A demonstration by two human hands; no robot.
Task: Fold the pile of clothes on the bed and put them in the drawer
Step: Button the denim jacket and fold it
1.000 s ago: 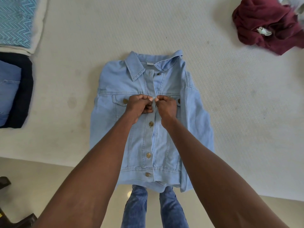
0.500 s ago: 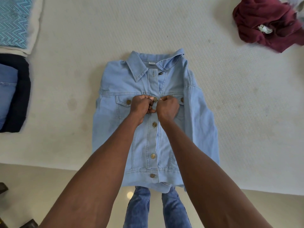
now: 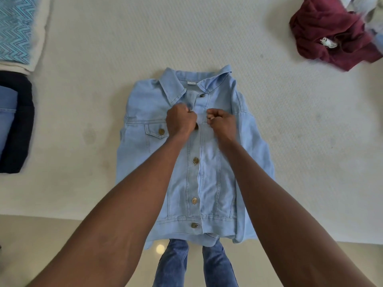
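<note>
Head view. A light-blue denim jacket [image 3: 209,179] lies front-up at the centre of the frame on a white bed [image 3: 103,59], collar toward the top, hem hanging just over the bed's lower edge. Its placket runs down the middle with four brass buttons fastened below the hands; a further button shows near the collar, where the front is still open. A flap pocket with a brass button sits left of centre on the chest. The sleeves appear tucked in along the jacket's sides.

The left hand [image 3: 180,122] is curled into a fist and pinches the placket edge just below the collar. The right hand [image 3: 222,123], also curled, pinches the opposite front edge; the two hands are near but apart.

A crumpled maroon garment [image 3: 329,32] lies at upper right. At the left edge are a zigzag-patterned blue textile [image 3: 16,25] and, below it, a folded stack [image 3: 14,121] of dark navy and blue cloth.
</note>
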